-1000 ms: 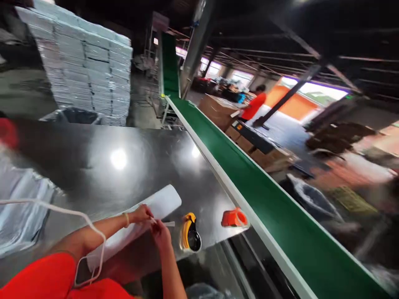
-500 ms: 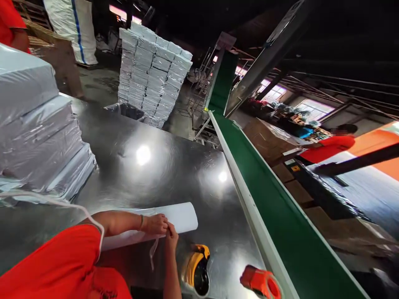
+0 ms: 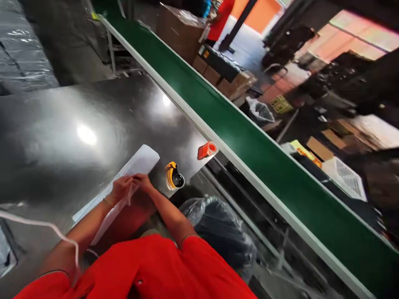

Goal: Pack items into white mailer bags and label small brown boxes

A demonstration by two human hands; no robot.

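Observation:
Both my hands meet over a long white flattened roll (image 3: 145,158) lying slantwise on the metal table. My left hand (image 3: 121,189) is closed at the roll's near side, with the wrist over it. Touching it, my right hand (image 3: 142,181) has its fingers pinched together. A thin clear plastic strip (image 3: 131,193) hangs from between the fingers; whether it is tape or film I cannot tell. Right of the hands stands a yellow and black tape dispenser (image 3: 174,176). A red tape dispenser (image 3: 207,150) rests farther off by the table corner.
A green conveyor belt (image 3: 224,120) with a white side rail runs diagonally past the table (image 3: 118,112). Below the table edge is a bin lined with clear plastic (image 3: 218,228). Wrapped stacks (image 3: 25,54) stand far left. A person in red (image 3: 221,18) is beyond the belt.
My view has swung right and down, so the table things appear farther left and higher. My hands stay together at the roll with the clear strip between them.

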